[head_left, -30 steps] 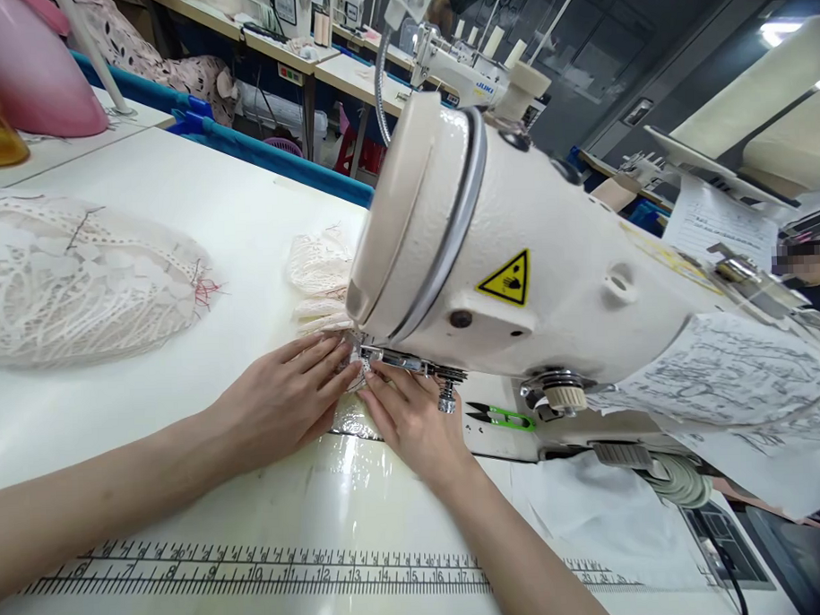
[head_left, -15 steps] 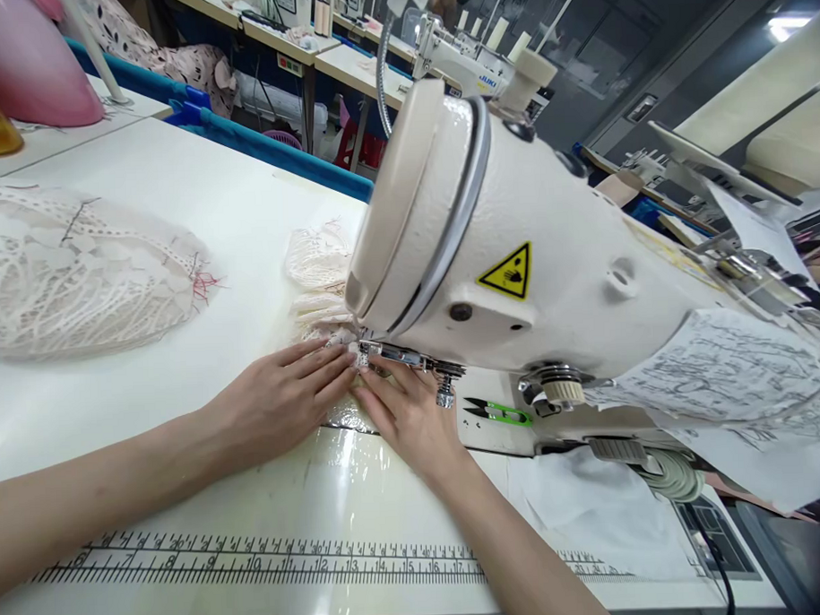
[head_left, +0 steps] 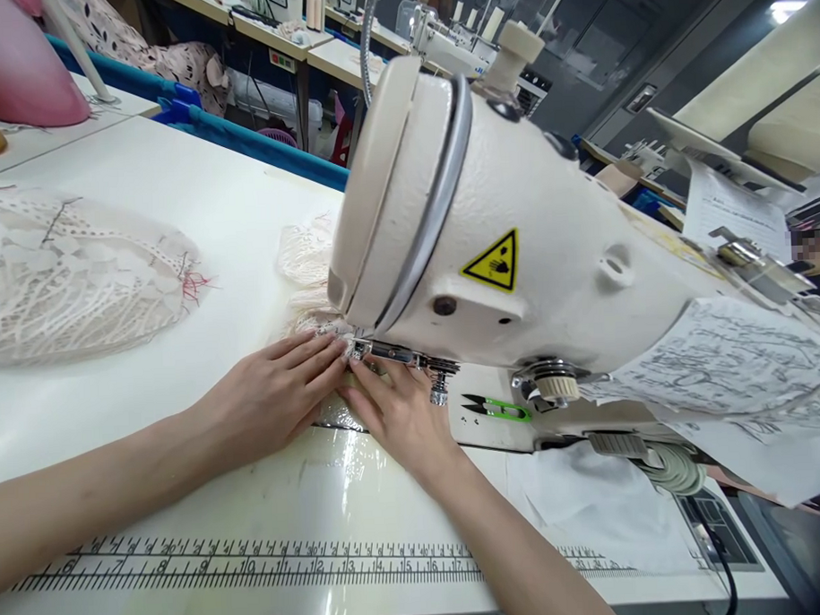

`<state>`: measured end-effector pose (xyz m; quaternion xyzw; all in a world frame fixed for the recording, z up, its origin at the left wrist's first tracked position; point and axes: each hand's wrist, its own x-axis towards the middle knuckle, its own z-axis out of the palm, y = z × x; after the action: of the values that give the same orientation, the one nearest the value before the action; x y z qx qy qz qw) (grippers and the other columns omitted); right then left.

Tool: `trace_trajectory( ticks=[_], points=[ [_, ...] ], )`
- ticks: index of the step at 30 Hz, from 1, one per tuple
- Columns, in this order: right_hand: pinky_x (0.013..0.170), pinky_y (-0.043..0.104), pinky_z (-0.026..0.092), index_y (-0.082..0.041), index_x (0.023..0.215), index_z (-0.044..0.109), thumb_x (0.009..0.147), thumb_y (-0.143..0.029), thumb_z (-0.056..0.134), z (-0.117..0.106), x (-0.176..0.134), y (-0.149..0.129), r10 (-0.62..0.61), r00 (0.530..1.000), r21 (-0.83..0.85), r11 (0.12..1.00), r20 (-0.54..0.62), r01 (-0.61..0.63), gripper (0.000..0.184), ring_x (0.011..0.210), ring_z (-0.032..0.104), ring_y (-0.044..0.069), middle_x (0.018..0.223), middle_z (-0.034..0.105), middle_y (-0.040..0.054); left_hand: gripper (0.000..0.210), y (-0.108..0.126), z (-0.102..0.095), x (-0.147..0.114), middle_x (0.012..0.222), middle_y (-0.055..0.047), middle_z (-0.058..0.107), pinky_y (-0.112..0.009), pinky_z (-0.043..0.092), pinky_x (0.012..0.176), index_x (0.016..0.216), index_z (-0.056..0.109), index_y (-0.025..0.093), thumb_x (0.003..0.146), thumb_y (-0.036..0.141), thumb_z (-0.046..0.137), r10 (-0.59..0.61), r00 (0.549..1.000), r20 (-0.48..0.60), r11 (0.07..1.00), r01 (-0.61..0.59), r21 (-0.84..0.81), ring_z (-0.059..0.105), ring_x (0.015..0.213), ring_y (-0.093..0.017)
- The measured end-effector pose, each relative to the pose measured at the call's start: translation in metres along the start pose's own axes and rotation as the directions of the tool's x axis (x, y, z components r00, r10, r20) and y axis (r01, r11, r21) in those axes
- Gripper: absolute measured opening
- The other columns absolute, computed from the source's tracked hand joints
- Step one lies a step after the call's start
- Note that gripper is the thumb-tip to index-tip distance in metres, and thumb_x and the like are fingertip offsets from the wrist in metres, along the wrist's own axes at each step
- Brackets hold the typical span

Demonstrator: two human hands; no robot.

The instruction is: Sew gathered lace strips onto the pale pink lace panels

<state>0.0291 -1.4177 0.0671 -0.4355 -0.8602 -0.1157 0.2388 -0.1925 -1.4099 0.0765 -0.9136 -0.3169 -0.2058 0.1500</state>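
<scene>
A piece of white gathered lace fabric [head_left: 308,298] lies under the head of a sewing machine [head_left: 406,191], close by the needle. My left hand [head_left: 278,388] rests flat on the lace's near edge, fingers stretched toward the presser foot [head_left: 359,348]. On the other side, my right hand [head_left: 404,406] lies with its thumb and fingers spread, and some fingertips are hidden behind the metal parts by the foot. Both hands press down at the needle area, their tips almost meeting. The stitching point itself is covered.
A larger lace piece [head_left: 65,275] with red threads lies on the left. Green-handled thread snips [head_left: 498,408] rest on the machine bed, beside white cloth [head_left: 591,498]. A printed ruler [head_left: 258,564] runs along the front edge. Paper [head_left: 721,368] hangs from the machine.
The whole view has shifted slightly, so the machine and fabric appear a little further left. Both hands keep nearly the same pose at the presser foot.
</scene>
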Motion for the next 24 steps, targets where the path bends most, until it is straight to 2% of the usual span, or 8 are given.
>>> trace_trajectory(
  ticks=[6, 13, 19, 22, 24],
  points=[
    [0.085, 0.037, 0.052, -0.022, 0.124, 0.070, 0.108, -0.042, 0.057, 0.001, 0.001, -0.001, 0.008, 1.000, -0.028, 1.000, 0.012, -0.008, 0.029, 0.095, 0.072, 0.022, 0.113, 0.078, 0.0068, 0.052, 0.000, 0.001, 0.001, 0.137, -0.016, 0.070, -0.046, 0.054, 0.110, 0.136, 0.068, 0.007, 0.106, 0.023, 0.028, -0.015, 0.999, 0.039, 0.999, 0.013, 0.045, 0.066, 0.130, -0.031],
    [0.090, 0.039, 0.048, -0.028, 0.113, 0.073, 0.107, -0.047, 0.058, 0.002, -0.008, 0.002, 0.065, 0.990, -0.080, 0.994, -0.122, -0.075, 0.025, 0.076, 0.070, 0.018, 0.107, 0.081, 0.0011, 0.052, -0.001, 0.003, 0.002, 0.137, -0.016, 0.070, -0.046, 0.050, 0.114, 0.139, 0.066, 0.008, 0.106, 0.026, 0.031, -0.051, 0.997, 0.053, 0.999, 0.050, 0.016, 0.065, 0.132, -0.031],
    [0.089, 0.036, 0.046, -0.026, 0.109, 0.075, 0.108, -0.044, 0.057, 0.003, -0.010, 0.010, 0.080, 0.984, -0.027, 0.996, -0.162, -0.086, 0.025, 0.080, 0.072, 0.018, 0.102, 0.081, 0.0021, 0.050, 0.002, -0.001, 0.001, 0.136, -0.017, 0.071, -0.051, 0.045, 0.117, 0.140, 0.064, 0.008, 0.104, 0.026, 0.034, -0.093, 0.993, 0.066, 0.996, 0.092, 0.014, 0.063, 0.133, -0.033],
    [0.087, 0.034, 0.046, -0.025, 0.106, 0.075, 0.109, -0.043, 0.055, 0.002, -0.008, 0.012, 0.089, 0.986, 0.044, 0.996, -0.138, -0.084, 0.028, 0.085, 0.073, 0.018, 0.099, 0.081, 0.0013, 0.048, -0.003, -0.006, 0.009, 0.128, -0.017, 0.074, -0.054, 0.050, 0.111, 0.134, 0.067, 0.010, 0.105, 0.028, 0.034, -0.126, 0.988, 0.084, 0.992, 0.124, 0.026, 0.064, 0.131, -0.035],
    [0.085, 0.034, 0.047, -0.025, 0.107, 0.076, 0.110, -0.044, 0.053, 0.002, -0.007, 0.014, 0.111, 0.987, 0.085, 0.991, -0.119, -0.101, 0.030, 0.086, 0.074, 0.019, 0.097, 0.081, 0.0015, 0.044, -0.014, -0.007, 0.024, 0.118, -0.016, 0.078, -0.051, 0.057, 0.099, 0.123, 0.072, 0.014, 0.105, 0.029, 0.035, -0.197, 0.976, 0.093, 0.980, 0.200, -0.025, 0.069, 0.122, -0.035]
  ],
)
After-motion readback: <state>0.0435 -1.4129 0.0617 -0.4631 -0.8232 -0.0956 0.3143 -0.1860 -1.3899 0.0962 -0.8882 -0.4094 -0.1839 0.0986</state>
